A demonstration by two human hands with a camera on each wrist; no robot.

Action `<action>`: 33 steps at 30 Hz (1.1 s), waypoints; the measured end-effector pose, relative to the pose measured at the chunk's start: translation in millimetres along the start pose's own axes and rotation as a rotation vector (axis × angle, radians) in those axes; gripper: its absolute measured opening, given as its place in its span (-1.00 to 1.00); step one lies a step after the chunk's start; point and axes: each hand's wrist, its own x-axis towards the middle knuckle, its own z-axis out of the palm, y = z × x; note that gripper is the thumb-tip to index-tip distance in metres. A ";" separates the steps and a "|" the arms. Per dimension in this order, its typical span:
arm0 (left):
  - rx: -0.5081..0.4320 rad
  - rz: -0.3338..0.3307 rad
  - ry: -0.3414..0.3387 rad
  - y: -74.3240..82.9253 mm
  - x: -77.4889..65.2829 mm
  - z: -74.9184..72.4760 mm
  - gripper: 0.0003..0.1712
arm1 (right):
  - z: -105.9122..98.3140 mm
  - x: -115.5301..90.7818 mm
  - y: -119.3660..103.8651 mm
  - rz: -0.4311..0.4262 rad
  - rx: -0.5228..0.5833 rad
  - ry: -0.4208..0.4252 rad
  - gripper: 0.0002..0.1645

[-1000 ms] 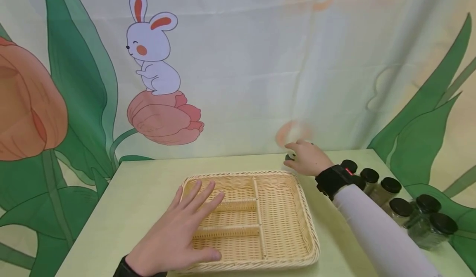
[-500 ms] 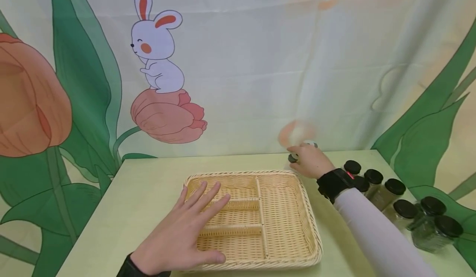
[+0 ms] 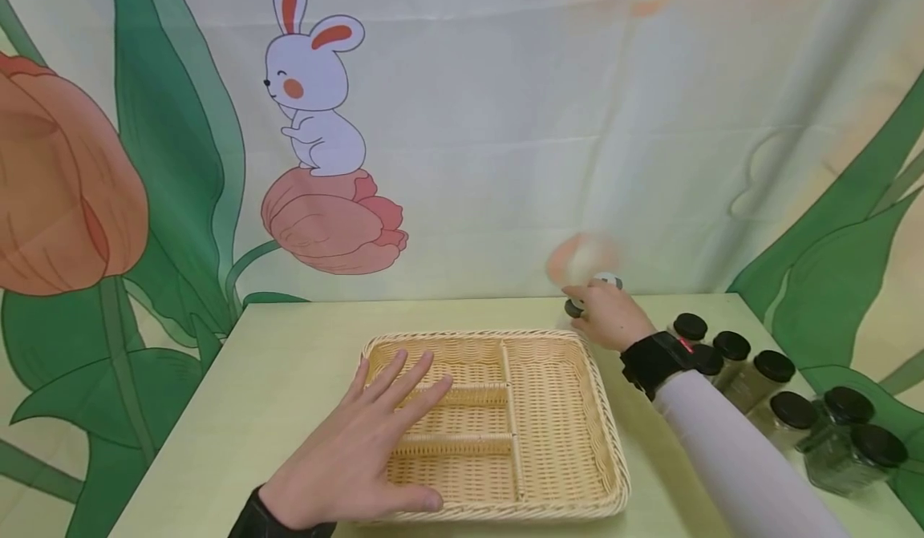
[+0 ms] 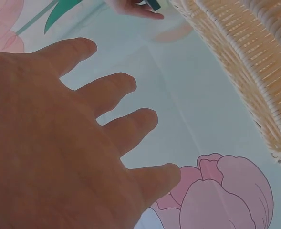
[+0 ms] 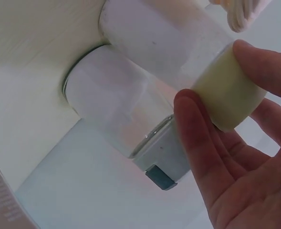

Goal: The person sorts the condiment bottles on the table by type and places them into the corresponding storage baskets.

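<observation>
My left hand (image 3: 354, 442) is spread, fingers straight, above the left side of a woven, divided basket (image 3: 613, 450). In the left wrist view that left hand (image 4: 78, 129) appears apart from the basket (image 4: 247, 81). At the table's back edge my right hand (image 3: 612, 313) reaches out. Seen from the right wrist, fingers and thumb of my right hand (image 5: 245, 148) pinch the pale yellow-green cap (image 5: 228, 90) of a clear jar (image 5: 159, 38) with whitish contents. Beside it stands a similar clear jar (image 5: 116, 100) with a grey cap (image 5: 164, 148) bearing a dark green tab (image 5: 161, 177).
Several glass jars (image 3: 840, 466) with black lids stand along the table's right side, beside my right forearm (image 3: 736, 450). A printed cloth (image 3: 469, 161) with a rabbit and tulips hangs behind the pale table (image 3: 289, 362).
The head view has shifted slightly, so everything sits a little further right. More of a grey-white cap shows beyond my right hand. My left hand keeps its spread pose over the basket.
</observation>
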 end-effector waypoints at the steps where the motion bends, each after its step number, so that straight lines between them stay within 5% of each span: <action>1: -0.001 0.002 0.001 0.0 0.0 -0.1 0.28 | 0.8 0.0 0.1 -0.004 -0.006 0.004 -0.31; 33: -0.007 0.005 -0.011 -1.6 0.5 0.2 0.28 | 6.4 1.1 1.5 -0.092 -0.054 0.146 -0.32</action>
